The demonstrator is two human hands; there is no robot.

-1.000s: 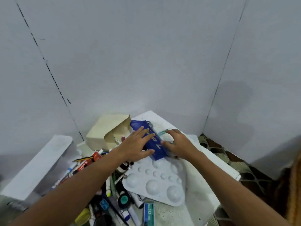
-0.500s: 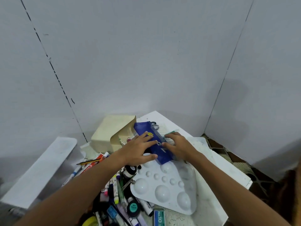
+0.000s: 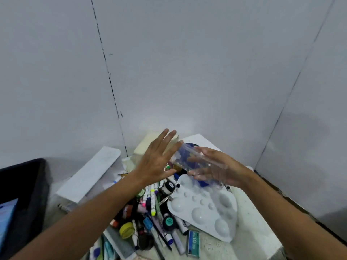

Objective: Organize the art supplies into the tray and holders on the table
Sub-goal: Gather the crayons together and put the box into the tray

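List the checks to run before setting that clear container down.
1. Clear plastic container held above the white table: ok.
2. Right hand grips it securely: cannot tell, blurred.
3. Left hand free, fingers straight: ok.
4. Container empty: cannot tell.
5. Table space in front of the left hand free: not ok, the pile of loose markers and paint pots covers it.

Both hands have lifted off the blue fabric pencil pouch [image 3: 185,152]. The left hand [image 3: 156,164] is now raised, fingers spread, holding nothing. The right hand [image 3: 216,167] now holds a clear plastic container [image 3: 197,162] above the worktop's far corner.
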